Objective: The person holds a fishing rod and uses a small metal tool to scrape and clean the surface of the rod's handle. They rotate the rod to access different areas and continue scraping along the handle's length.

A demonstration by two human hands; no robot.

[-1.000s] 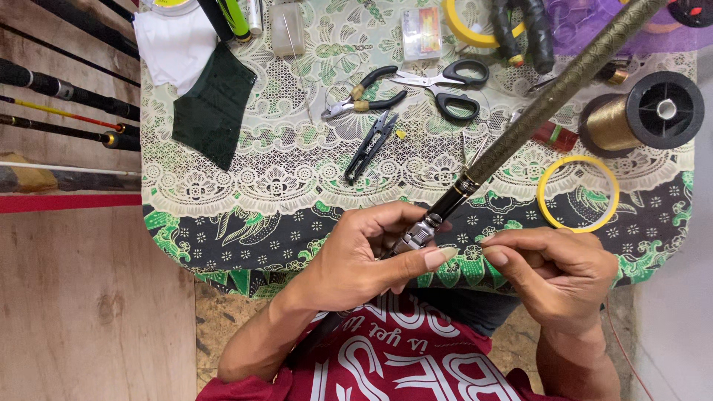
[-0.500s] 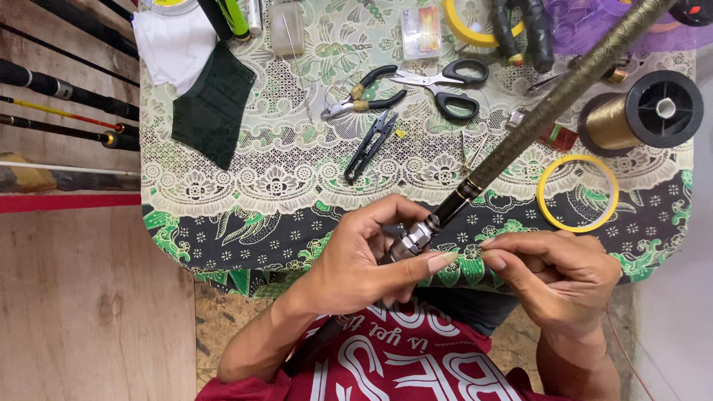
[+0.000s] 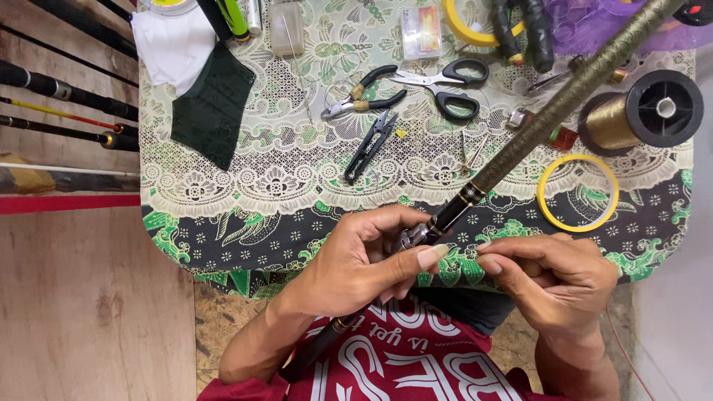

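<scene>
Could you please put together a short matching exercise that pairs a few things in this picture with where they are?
Things:
1. fishing rod
2. scissors
3. yellow tape ring
4. dark green cloth

Places:
A. flat on the table's left part, below a white cloth
B. flat on the table right of the rod
C. gripped in the left hand, running up to the right
D. near the table's far middle, right of the pliers

Pairs: 1-C, 2-D, 3-B, 4-A
</scene>
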